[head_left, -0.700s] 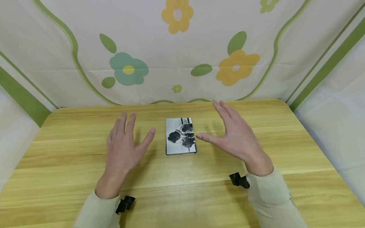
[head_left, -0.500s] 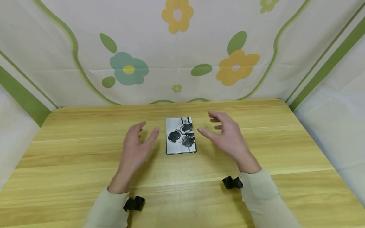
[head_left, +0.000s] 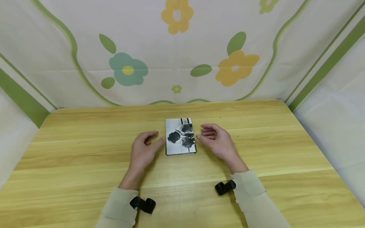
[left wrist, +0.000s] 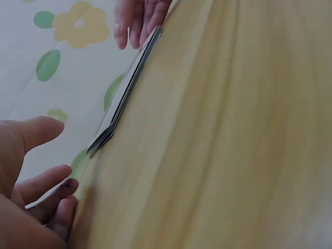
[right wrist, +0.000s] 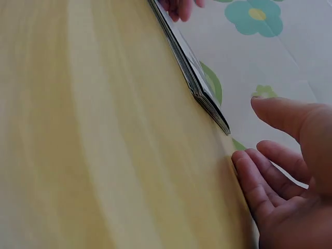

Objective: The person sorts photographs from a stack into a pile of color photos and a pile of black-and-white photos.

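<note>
A thin stack of cards (head_left: 181,136) with a black-and-white photo on top lies flat in the middle of the wooden table (head_left: 85,152). My left hand (head_left: 156,137) rests just left of it, fingers loosely curled and thumb tip close to the stack's left edge. Just off the right edge, my right hand (head_left: 203,133) has its thumb pointing at the stack. Neither hand holds anything. In the left wrist view the stack (left wrist: 124,96) lies a little beyond my left hand (left wrist: 36,171). The right wrist view shows the stack (right wrist: 189,65) a short gap from my right hand (right wrist: 280,166).
A cloth backdrop (head_left: 182,53) printed with flowers and green bands hangs behind the table and down both sides. Black wrist cameras (head_left: 143,204) (head_left: 224,187) sit on my beige sleeves. The table's far edge meets the cloth.
Both hands have come down and inward from spread and raised to resting beside the stack, with fingers now curled. The stack has not moved.
</note>
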Available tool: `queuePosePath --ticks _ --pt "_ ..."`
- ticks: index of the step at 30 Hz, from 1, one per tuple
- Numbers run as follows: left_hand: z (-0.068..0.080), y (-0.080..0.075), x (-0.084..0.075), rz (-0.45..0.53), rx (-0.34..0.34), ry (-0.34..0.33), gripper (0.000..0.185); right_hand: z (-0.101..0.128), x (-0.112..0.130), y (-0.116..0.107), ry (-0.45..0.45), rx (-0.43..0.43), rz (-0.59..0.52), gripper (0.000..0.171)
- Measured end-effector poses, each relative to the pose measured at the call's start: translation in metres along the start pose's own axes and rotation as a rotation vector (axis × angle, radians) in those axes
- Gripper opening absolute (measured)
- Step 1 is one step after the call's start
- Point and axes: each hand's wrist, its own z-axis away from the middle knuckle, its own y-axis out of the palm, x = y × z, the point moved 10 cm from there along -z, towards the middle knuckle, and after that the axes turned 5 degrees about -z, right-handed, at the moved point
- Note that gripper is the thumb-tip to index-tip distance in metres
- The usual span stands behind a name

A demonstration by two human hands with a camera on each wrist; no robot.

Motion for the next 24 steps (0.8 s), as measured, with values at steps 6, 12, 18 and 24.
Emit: queuePosePath --ticks 6,12,18,24 --pt "-0.001 0.009 -0.002 -0.047 -0.025 0.038 0.044 -0.001 -0.005 0.002 -0.004 -0.042 0.005 0.051" --pt "0.002 0.010 -0.006 -0.096 -0.065 0.069 0.045 0.000 -0.001 0.010 -0.021 -0.108 0.071 0.043" --pt "0.002 0.012 -0.010 -0.199 -0.064 0.097 0.045 0.001 0.007 0.019 -0.062 -0.153 0.152 0.038" --pt "0.003 0.015 -0.013 -0.295 -0.062 0.132 0.046 0.001 0.011 0.022 -0.079 -0.172 0.185 0.044"
